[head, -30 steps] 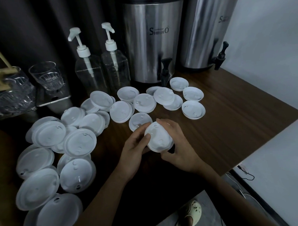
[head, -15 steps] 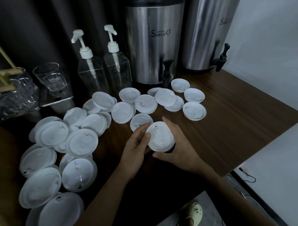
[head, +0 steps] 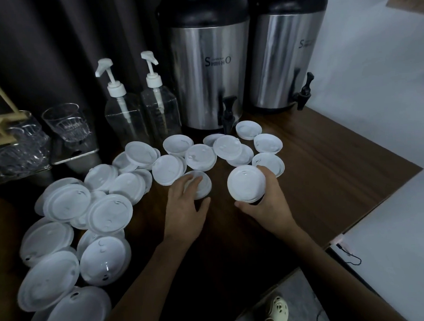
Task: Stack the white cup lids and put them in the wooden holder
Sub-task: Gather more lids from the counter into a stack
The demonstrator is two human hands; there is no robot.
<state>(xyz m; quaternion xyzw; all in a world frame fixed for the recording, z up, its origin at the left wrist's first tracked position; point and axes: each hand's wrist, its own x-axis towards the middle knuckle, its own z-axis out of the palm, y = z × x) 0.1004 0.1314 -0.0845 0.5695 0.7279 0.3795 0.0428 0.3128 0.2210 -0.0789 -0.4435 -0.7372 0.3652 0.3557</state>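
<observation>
Nearest us, the larger loose lids [head: 54, 281] lie overlapping at the left of the counter [head: 339, 180], dome side up and unsorted, so we judge most of the job not yet done.

Just beyond them are our hands. The right hand [head: 267, 204] grips a small stack [head: 246, 183] of lids from the side, its fingers [head: 266, 171] curled round the far rim and the thumb under the near edge. This keeps the top face free to take another lid. The left hand [head: 186, 207] reaches over a single lid [head: 203, 187] lying flat on the counter. Its fingers [head: 191, 182] are spread across the dome and not closed round it, probably to slide or lift it toward the stack.

Farther back, smaller lids [head: 201, 157] fan out in a loose arc within easy reach. Behind them stand two pump bottles [head: 123, 122], some glasses [head: 65, 122] and two steel dispensers [head: 205, 76], well clear of the work.

A pale wooden frame [head: 0, 117] shows at the far left edge. It may be the holder, but we cannot tell, and no lids sit in it.
</observation>
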